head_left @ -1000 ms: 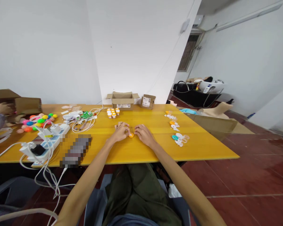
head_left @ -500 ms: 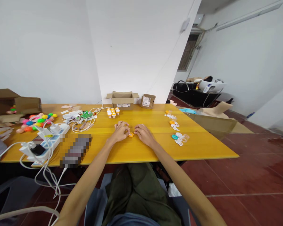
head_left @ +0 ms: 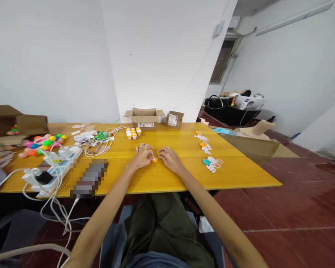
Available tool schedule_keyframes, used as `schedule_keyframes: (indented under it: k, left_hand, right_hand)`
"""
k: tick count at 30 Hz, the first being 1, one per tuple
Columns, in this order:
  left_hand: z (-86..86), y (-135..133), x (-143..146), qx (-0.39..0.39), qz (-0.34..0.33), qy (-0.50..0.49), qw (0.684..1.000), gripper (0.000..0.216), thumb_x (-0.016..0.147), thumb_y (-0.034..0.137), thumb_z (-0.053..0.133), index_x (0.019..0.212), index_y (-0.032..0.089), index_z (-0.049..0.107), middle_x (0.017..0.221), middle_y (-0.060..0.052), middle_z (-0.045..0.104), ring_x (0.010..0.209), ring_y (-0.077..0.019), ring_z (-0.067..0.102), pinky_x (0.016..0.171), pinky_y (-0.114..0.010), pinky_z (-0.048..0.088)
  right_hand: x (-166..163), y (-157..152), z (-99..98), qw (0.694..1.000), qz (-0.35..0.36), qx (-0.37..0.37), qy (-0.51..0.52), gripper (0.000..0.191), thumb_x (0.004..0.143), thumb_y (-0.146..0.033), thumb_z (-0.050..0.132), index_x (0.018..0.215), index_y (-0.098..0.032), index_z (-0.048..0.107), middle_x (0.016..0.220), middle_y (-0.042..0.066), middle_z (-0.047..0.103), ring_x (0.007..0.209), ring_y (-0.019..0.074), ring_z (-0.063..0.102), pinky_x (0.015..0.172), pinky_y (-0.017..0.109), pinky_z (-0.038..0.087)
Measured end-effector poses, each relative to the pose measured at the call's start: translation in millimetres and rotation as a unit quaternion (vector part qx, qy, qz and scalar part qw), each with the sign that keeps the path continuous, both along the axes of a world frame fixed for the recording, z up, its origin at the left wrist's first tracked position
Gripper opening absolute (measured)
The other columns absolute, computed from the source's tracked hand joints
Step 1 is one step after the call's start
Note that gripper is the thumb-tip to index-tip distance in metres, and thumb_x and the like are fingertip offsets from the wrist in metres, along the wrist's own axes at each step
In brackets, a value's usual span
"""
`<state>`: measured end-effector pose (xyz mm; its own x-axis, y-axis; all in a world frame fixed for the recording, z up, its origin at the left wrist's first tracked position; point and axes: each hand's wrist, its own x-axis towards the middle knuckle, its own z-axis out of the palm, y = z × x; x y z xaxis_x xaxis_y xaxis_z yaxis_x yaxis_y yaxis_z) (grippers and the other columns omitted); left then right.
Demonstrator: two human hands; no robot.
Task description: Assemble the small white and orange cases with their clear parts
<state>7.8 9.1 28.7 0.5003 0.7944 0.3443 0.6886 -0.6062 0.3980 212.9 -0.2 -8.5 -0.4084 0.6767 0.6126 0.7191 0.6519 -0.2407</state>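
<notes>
Both my hands rest on the yellow table near its middle. A small orange cap lies on the table between them. My left hand has its fingers curled, the fingertips touching the cap's left side. On the cap's right side, the curled fingers of my right hand press against it. Several small orange-and-white pieces stand behind my hands.
Two open cardboard boxes stand at the table's back edge. White, orange and teal small parts lie to the right. On the left are a power strip with cables, coloured balls and a larger cardboard box.
A co-worker's hand at the far-left box has withdrawn out of view. My two hands stay on the orange cap with almost no movement.
</notes>
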Motion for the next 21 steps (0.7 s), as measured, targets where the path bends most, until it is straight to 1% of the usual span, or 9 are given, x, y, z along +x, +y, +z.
schedule_keyframes:
  k: [8,10,13,18,21]
  left_hand:
    - [6.7,-6,2,-0.014,0.005,0.007,1.000,0.013,0.084,0.016,0.061,0.077,0.023,0.070,0.126,-0.006,0.061,0.124,-0.0303,0.044,0.103,-0.050,0.034]
    - [7.7,-7,2,-0.016,0.004,0.007,1.000,0.011,0.084,0.017,0.062,0.080,0.024,0.070,0.128,-0.006,0.061,0.125,-0.0301,0.043,0.103,-0.050,0.034]
    - [7.9,-10,0,-0.011,-0.008,0.005,1.000,0.008,0.086,0.023,0.063,0.090,0.026,0.070,0.127,-0.005,0.061,0.124,-0.0299,0.043,0.104,-0.050,0.034]
    - [5.9,-14,-3,-0.008,-0.038,0.021,0.999,0.020,0.087,0.030,0.062,0.107,0.029,0.065,0.123,-0.006,0.061,0.123,-0.0298,0.043,0.105,-0.050,0.034]
    - [4.6,-15,-5,-0.004,-0.052,0.032,0.998,0.026,0.085,0.032,0.065,0.111,0.029,0.062,0.122,-0.006,0.061,0.125,-0.0307,0.043,0.106,-0.051,0.034]
  right_hand:
    - [-1,-2,2.7,1.000,-0.003,-0.002,0.001,0.015,0.094,-0.016,0.059,0.087,-0.024,0.070,0.103,0.008,0.068,0.098,0.0234,0.062,0.087,0.041,0.053]
    - [-1,-2,2.7,1.000,-0.005,-0.001,0.000,0.015,0.094,-0.017,0.059,0.088,-0.025,0.070,0.103,0.008,0.068,0.098,0.0234,0.062,0.087,0.041,0.053]
    - [-1,-2,3.0,1.000,-0.007,-0.002,-0.002,0.015,0.094,-0.017,0.059,0.088,-0.025,0.071,0.103,0.008,0.068,0.099,0.0234,0.062,0.087,0.041,0.053]
    - [-2,-3,3.6,1.000,-0.010,-0.004,0.000,0.017,0.094,-0.016,0.058,0.087,-0.024,0.070,0.103,0.008,0.068,0.098,0.0236,0.062,0.086,0.041,0.053]
    - [-2,-3,3.6,1.000,-0.011,-0.004,-0.001,0.017,0.094,-0.015,0.058,0.086,-0.024,0.070,0.102,0.008,0.068,0.098,0.0235,0.062,0.086,0.041,0.053]
